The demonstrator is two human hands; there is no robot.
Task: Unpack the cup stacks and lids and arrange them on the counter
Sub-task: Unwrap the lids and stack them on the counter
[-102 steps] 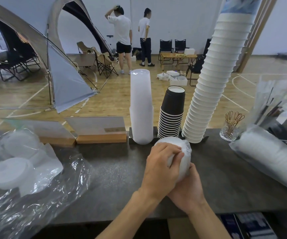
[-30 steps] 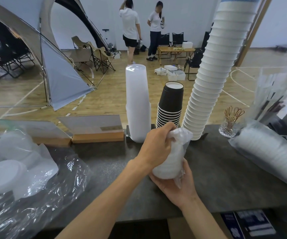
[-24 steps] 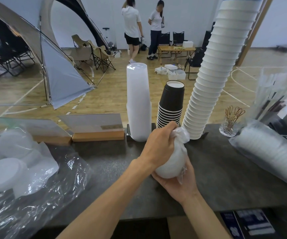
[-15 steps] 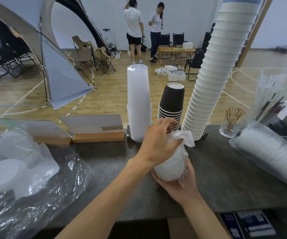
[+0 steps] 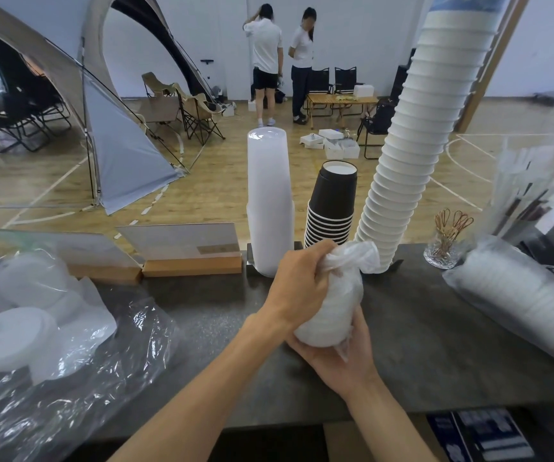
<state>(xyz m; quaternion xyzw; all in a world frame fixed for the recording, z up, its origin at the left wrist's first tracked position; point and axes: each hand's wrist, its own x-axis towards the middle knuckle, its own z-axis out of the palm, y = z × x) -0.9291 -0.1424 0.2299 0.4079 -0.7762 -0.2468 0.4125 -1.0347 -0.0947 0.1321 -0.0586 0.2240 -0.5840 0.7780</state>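
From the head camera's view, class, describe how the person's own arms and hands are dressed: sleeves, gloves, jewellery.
Both forearms are bare, with no sleeve in view. The left hand and right hand wear no gloves; no rings, watch or wristband show.

- Table [image 5: 435,345]: dark grey, finely speckled.
- Bagged lids [image 5: 329,315], centre of the frame: white under clear, cloudy plastic.
- Tall cups [image 5: 415,145], upper right: white with ridged rims; a blue band at the top.
- Short cups [image 5: 334,201], centre: black, thin white stripes at the rims, white inside.
- Sleeve [image 5: 269,195], centre: frosted translucent white.
- Lid bag [image 5: 528,305], right edge: white lids in clear wrap.
- Loose plastic [image 5: 69,361], lower left: clear, glinting, over white lids.
- Sign bases [image 5: 190,266]: light wood.
- Floor [image 5: 219,181]: honey wood with white lines.
- Tent [image 5: 129,161], upper left: grey panel, tan arch.
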